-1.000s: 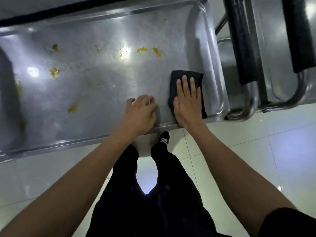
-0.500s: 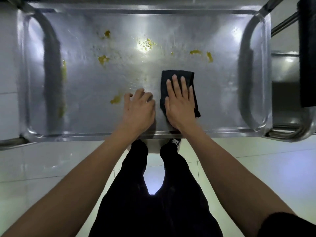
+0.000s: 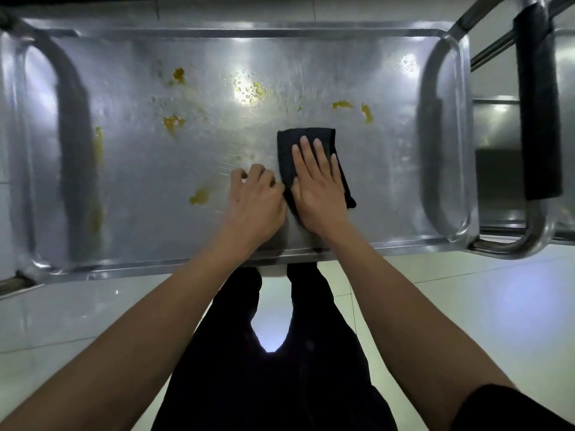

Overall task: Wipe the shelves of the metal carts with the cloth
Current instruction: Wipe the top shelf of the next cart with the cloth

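Note:
A steel cart shelf fills the upper view, smeared with several yellow stains. A folded black cloth lies near the shelf's front middle. My right hand lies flat on the cloth with straight fingers, pressing it down. My left hand rests on the bare steel just left of the cloth, its fingers curled under and holding nothing. One stain sits close to the left of my left hand.
A second steel cart stands to the right, with a black-padded handle and a curved tube frame. Raised rims run round the shelf. White tiled floor and my dark-trousered legs are below.
The view swung so the whole shelf is centred. My right hand has slid the cloth leftward from the right rim toward the middle and now a little farther out; my left hand stays beside it.

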`<state>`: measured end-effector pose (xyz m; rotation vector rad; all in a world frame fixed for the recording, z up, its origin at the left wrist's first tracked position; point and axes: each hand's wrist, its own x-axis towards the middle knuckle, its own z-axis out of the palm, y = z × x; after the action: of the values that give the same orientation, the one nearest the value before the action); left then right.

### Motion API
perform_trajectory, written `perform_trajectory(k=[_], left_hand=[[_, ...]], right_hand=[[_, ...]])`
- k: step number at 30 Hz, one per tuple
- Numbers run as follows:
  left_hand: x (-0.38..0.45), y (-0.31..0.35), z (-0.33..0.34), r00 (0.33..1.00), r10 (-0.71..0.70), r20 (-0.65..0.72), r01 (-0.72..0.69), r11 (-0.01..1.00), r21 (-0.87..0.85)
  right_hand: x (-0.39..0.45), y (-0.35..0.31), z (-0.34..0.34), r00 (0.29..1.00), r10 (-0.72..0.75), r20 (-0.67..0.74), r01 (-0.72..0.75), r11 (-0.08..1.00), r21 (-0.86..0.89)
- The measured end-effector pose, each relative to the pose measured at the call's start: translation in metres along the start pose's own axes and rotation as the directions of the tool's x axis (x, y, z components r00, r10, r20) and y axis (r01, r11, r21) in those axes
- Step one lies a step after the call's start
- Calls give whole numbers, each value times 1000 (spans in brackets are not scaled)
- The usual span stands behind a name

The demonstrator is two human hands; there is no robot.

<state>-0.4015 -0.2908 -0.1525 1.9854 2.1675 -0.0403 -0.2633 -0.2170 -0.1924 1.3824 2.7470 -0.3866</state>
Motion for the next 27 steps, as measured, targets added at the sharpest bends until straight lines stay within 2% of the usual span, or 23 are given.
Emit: perform_trajectory(k=[8,13,18,22,27], left_hand=[[57,60,4,999,47,-8,-48,997,-68],[81,91,5,999,41,22,-41,999,-19],[83,97,5,1000,-3,5,3,1000,-5],[81,98,6,998,-9,60,7,1000,23],[79,95,0,991,-25,131,21,999,29]], right_hand=[[-2,90,-23,996,85,7,-85,996,37],[-3,156,-35,980,200,-20,-200,980,26],[-7,226,-55,929,367,-37,-368,930,-18],[-7,239,-60,928,371,-33,-372,926,-69],[-4,224,-58,929,368,-20,-369,929,-18]])
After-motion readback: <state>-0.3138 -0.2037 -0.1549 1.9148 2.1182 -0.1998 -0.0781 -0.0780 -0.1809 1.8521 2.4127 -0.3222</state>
